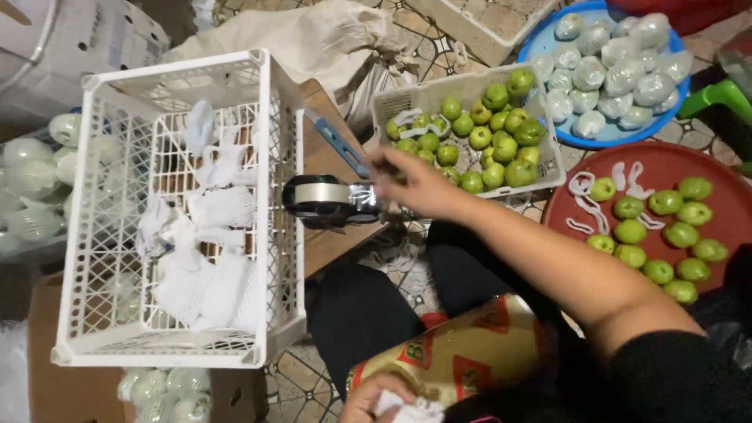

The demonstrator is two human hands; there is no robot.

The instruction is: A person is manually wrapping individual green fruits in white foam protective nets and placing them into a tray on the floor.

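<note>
My right hand (pixel 413 184) reaches out over my lap to a tape dispenser (pixel 325 200) with a roll of clear tape. Its fingers are on the dispenser's near end, which rests on the edge of a wooden board (pixel 329 243). My left hand (pixel 381 398) is low at the bottom edge, closed on a bit of white foam netting (pixel 407 407). It sits against a shiny gold and red bag (pixel 462 352) lying on my lap. Just beyond my right hand stands a white basket (pixel 552 168) of small green fruits (pixel 482 141).
A tall white plastic crate (pixel 270 235) with white foam nets (pixel 204 266) in it stands at the left. A red tray (pixel 728 204) holds green fruits and loose nets at the right. A blue tub (pixel 548 43) of wrapped fruits lies beyond it. More wrapped fruits (pixel 31 180) lie at the far left.
</note>
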